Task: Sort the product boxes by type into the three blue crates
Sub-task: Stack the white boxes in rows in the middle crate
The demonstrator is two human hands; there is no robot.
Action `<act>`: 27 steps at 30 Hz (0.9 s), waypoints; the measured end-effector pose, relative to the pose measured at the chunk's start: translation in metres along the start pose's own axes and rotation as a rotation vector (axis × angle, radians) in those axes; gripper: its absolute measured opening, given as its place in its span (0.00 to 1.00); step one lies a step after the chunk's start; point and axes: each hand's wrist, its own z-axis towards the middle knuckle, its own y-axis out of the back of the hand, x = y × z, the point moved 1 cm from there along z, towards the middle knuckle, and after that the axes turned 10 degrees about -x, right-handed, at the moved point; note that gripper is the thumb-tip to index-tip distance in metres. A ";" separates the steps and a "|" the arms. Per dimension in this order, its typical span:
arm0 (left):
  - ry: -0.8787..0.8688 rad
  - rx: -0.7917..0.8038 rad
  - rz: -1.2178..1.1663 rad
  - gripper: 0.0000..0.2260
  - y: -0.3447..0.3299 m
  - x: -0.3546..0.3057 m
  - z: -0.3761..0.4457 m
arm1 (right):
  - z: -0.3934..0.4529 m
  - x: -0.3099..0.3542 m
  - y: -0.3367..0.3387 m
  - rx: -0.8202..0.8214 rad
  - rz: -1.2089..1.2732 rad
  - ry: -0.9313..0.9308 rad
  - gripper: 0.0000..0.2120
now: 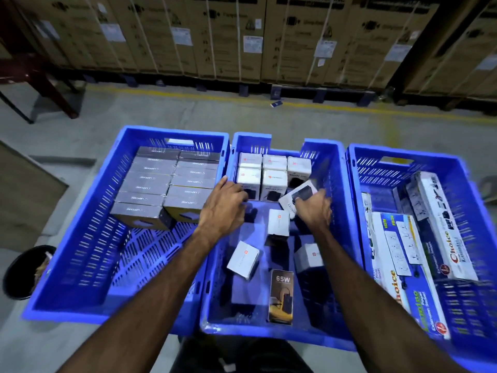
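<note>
Blue crates, three side by side on the floor. Left crate (80, 254) has grey boxes (145, 181) packed in two neat rows at the far end. Middle crate (330, 168) has white boxes (274, 170) lined up along the far wall, a few more loose ones (243, 258) tipped about nearer me, plus a dark 65W box (281, 297) upright near the front. Right crate (457, 170) holds long extension-board boxes (441, 224) lying lengthwise. My right hand (314, 211) grips a tilted white box (297, 196), fingers curled round it, over the middle crate. My left hand (224, 203) reaches in beside the lined-up row, fingers bent at a box there; can't tell if it grips.
</note>
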 end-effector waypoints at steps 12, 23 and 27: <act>0.026 0.035 0.056 0.06 0.003 -0.004 0.000 | 0.021 -0.021 -0.020 0.164 -0.221 0.194 0.44; 0.030 -0.012 0.031 0.04 0.000 -0.002 0.001 | 0.037 -0.009 -0.022 0.353 -0.784 0.584 0.59; 0.039 -0.011 0.038 0.04 -0.001 -0.002 0.002 | 0.032 -0.019 -0.021 0.298 -0.952 0.678 0.37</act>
